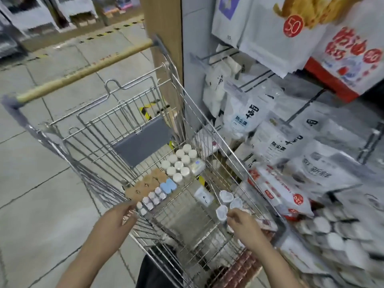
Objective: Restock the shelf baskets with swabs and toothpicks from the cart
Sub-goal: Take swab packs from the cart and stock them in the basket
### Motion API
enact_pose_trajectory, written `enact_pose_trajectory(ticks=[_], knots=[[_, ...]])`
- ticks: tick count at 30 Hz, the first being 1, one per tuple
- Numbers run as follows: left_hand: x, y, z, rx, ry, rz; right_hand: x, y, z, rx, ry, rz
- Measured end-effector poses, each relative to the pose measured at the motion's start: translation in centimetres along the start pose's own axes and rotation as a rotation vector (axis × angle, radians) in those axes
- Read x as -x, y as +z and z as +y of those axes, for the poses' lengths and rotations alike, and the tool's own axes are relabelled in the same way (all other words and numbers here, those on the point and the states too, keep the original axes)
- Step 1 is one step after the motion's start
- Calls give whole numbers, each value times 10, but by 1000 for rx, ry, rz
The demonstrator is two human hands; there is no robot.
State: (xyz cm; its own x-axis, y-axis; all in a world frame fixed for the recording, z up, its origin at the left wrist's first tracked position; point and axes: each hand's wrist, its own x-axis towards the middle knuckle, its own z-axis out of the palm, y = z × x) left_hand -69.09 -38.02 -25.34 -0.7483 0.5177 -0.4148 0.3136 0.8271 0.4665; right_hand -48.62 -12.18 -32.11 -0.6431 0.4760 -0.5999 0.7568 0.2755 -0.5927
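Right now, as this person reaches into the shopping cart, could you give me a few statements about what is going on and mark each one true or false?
1. The right hand pinches one of the heart-shaped containers. True.
2. The cart holds round white-capped jars packed together. True.
3. The left hand is lifting a jar high above the cart. False: it is low at the cart's near left rim, beside the small clear packs.
4. The cart's handle is bright red. False: it is tan, like wood.
5. Hanging white bags fill the shelf to the right. True.
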Motion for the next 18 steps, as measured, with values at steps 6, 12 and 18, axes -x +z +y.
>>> enact_pose_trajectory(ticks=[6, 12, 18], knots=[[-134, -16, -17, -157, 142, -169, -89, 37, -17, -163, 259, 5], [-236, 28, -37, -242, 273, -401, -196, 77, -15, -408, 432, 26], [-312, 97, -39, -97, 281, -479, -293, 114, 4, -467, 536, 90]])
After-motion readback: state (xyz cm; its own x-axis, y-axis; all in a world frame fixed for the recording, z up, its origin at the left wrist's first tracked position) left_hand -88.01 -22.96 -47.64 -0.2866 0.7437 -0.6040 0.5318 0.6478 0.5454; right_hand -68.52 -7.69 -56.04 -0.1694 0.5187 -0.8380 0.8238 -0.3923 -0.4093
